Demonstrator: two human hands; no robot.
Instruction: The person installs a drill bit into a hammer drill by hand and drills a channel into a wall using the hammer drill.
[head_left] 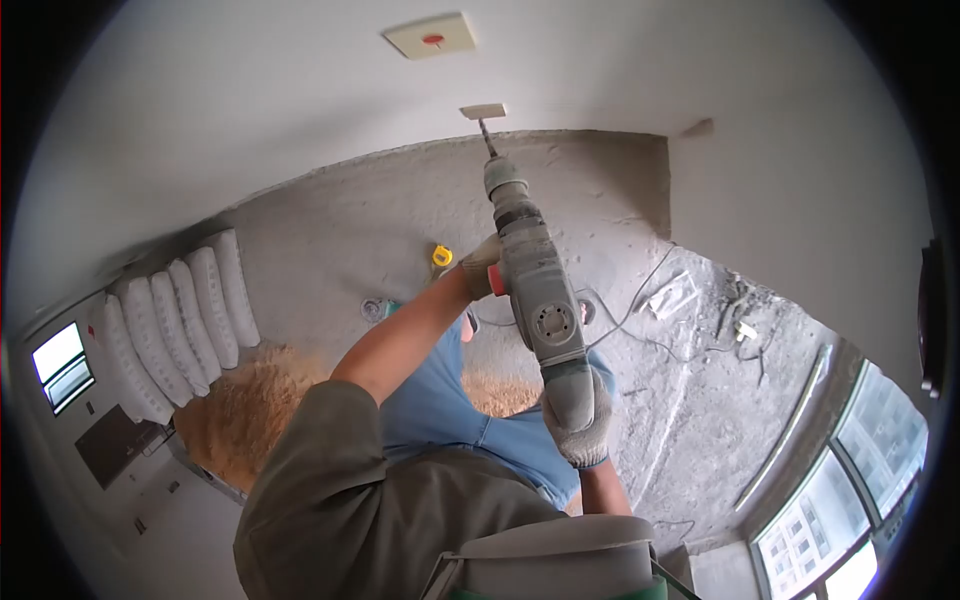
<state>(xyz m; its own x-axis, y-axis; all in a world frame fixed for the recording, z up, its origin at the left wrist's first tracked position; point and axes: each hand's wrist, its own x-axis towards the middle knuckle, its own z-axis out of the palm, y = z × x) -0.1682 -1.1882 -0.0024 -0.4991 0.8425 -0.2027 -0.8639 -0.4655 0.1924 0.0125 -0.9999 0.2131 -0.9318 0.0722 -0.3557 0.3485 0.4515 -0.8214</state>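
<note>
A grey, dusty rotary hammer drill (540, 280) points up and away from me, its long bit (488, 138) reaching a small tan rectangle (484, 111) low on the white wall. Whether the tip touches the rectangle or goes into it, I cannot tell. My left hand (482, 268), in a work glove, is closed on the drill's side near the front, partly hidden by the body. At the rear handle my gloved right hand (583, 425) is wrapped round the grip. A yellow tape measure (441, 256) lies on the floor to the left of the drill.
White filled sacks (185, 320) stand in a row at left, beside a sand pile (245, 405). A cable (640, 335) runs over the rough floor at right, near a crumpled white bag (672, 296) and debris. Higher on the wall sits a beige plate (432, 37) with a red centre.
</note>
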